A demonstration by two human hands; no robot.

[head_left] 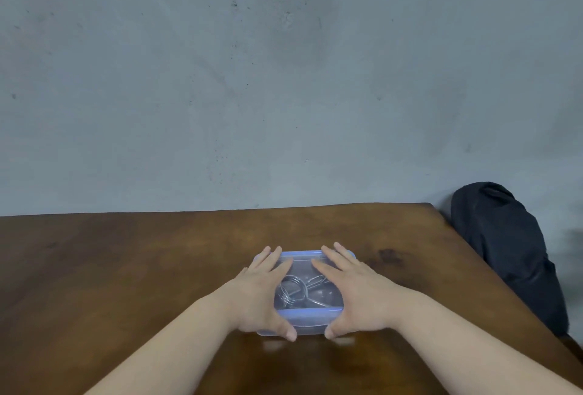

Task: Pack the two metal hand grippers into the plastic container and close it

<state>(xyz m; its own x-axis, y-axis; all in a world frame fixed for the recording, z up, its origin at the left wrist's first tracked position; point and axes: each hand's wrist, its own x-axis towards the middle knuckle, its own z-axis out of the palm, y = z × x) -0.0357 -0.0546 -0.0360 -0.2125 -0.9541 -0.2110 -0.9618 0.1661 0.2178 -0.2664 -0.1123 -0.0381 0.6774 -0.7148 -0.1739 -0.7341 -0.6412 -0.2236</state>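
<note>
Both my hands lie flat on the plastic container [307, 292], which sits on the bench [126, 268] near its middle, a little toward me. My left hand [262, 293] covers the left side of the lid [303, 257], fingers [268, 257] spread apart and stretched toward the far edge, thumb hooked over the near rim. My right hand [356, 290] mirrors it on the right side, fingers likewise splayed and pressed on the lid, thumb curled against the near wall. Neither hand is closed around anything; the palms press down from above while the thumbs pinch the near edge.

The lid is clear with a blue rim, and it lies on the container. Through it I can see the metal hand grippers [299, 292] inside, their coiled rings and wire handles lying together; I cannot tell the two apart clearly.

The bench is dark brown wood, glossy in places, with a darker stain [386, 256] to the right of the container. Its far edge meets a grey-blue wall [284, 79], speckled with small dark marks. At the far right corner, off the bench, a black bag [504, 252] leans against the wall.
</note>
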